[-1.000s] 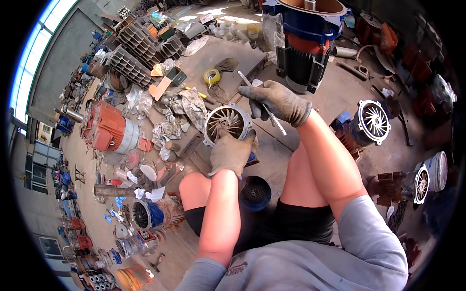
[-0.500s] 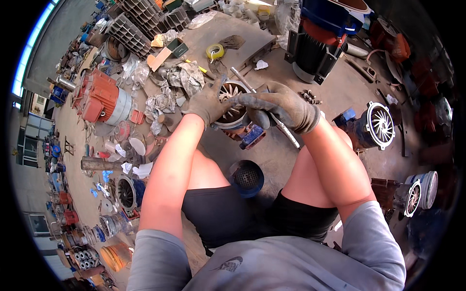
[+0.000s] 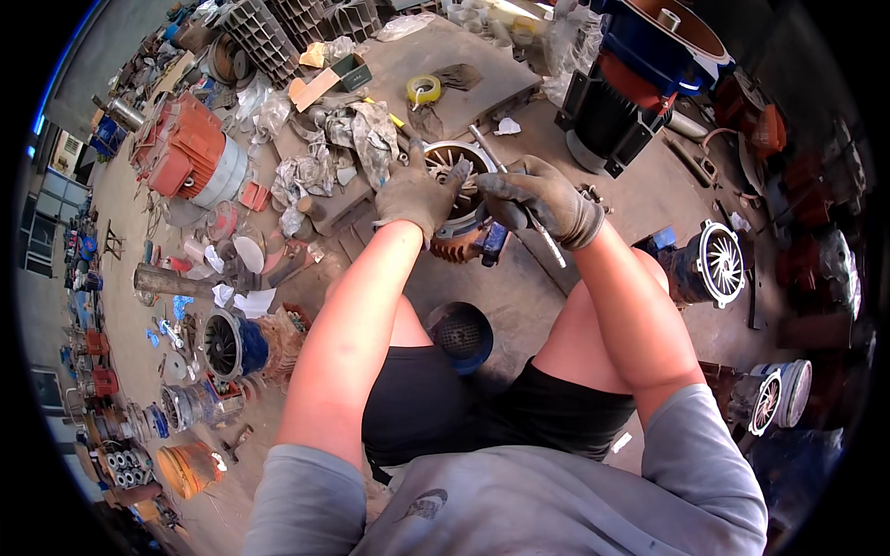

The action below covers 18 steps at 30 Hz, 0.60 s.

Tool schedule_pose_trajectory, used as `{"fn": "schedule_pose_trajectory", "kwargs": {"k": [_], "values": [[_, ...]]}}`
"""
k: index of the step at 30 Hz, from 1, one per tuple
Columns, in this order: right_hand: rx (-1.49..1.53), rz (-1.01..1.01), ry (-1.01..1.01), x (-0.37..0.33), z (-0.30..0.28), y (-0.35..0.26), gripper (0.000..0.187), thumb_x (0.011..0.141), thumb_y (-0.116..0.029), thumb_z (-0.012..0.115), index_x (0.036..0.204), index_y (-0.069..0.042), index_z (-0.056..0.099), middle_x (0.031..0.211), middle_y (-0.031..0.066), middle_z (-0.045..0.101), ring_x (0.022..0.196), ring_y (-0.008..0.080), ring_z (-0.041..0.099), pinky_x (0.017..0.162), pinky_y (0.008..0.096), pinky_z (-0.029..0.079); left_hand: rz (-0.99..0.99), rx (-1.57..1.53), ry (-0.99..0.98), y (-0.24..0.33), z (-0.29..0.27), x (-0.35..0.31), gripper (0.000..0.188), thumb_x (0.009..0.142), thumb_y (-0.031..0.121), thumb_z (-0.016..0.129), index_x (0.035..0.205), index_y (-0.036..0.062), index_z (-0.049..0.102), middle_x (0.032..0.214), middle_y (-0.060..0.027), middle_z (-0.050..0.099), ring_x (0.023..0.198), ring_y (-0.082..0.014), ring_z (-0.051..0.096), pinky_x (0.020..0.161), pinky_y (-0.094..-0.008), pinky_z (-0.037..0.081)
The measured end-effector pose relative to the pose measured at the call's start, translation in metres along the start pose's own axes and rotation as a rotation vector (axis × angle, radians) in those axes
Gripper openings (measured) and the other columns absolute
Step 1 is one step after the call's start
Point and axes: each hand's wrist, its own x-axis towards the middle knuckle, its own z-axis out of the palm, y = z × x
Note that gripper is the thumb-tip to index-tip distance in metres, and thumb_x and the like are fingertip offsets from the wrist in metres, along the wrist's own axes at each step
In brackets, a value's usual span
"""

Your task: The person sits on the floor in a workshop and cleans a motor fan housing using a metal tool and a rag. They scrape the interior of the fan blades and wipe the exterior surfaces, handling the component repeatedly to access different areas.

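Between my knees, a little ahead, stands a motor with its round end open and a ring of metal blades (image 3: 441,159) inside. Its ribbed, rusty casing (image 3: 456,248) and a blue box (image 3: 495,243) on its side show below the hands. My left hand (image 3: 414,193), in a dirty work glove, lies over the left rim with fingers spread. My gloved right hand (image 3: 547,199) grips a thin metal rod (image 3: 551,246), which slants from beside the opening down to the right. The right fingertips are near the blades; whether they touch is hard to see.
A dark blue perforated cover (image 3: 461,338) lies on the floor between my legs. Ahead are yellow tape (image 3: 424,90) and crumpled rags (image 3: 357,139). A red motor (image 3: 185,148) lies left, a tall black and blue one (image 3: 612,116) ahead right. Another bladed motor end (image 3: 721,264) sits right.
The view has shifted slightly. My left hand has spread its fingers more over the motor's rim. My right hand has come closer to the opening, and the rod stands steeper.
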Motion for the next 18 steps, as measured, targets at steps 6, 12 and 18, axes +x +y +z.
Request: {"fn": "schedule_pose_trajectory", "kwargs": {"k": [6,12,18], "values": [[-0.209,0.049,-0.013,-0.010,0.009,-0.015,0.050,0.109,-0.037,0.076,0.073,-0.003,0.071,0.061,0.0034,0.061,0.058,0.0124,0.055,0.057,0.0316,0.042,0.066,-0.002,0.096,-0.008,0.009,0.001,0.105,0.103,0.080,0.060,0.172,0.0027,0.042,0.150,-0.0310,0.064,0.133,-0.0445,0.070,0.115,-0.0488,0.055],[-0.179,-0.156,0.049,-0.002,0.007,-0.005,0.044,0.108,-0.036,0.077,0.081,-0.001,0.076,0.063,0.0026,0.062,0.058,0.0111,0.055,0.064,0.0306,0.047,0.363,-0.064,0.359,-0.010,0.022,0.002,0.062,0.108,0.049,0.067,0.153,0.0055,0.065,0.154,-0.0279,0.063,0.145,-0.0454,0.060,0.123,-0.0548,0.046],[-0.083,-0.180,-0.019,0.012,-0.009,0.008,0.037,0.109,-0.033,0.076,0.095,0.001,0.081,0.066,0.0044,0.064,0.063,0.0147,0.062,0.075,0.0322,0.057,0.455,-0.162,0.345,-0.016,0.025,0.002,0.050,0.108,0.035,0.069,0.149,0.0071,0.068,0.154,-0.0236,0.064,0.141,-0.0452,0.062,0.123,-0.0540,0.047]]}}
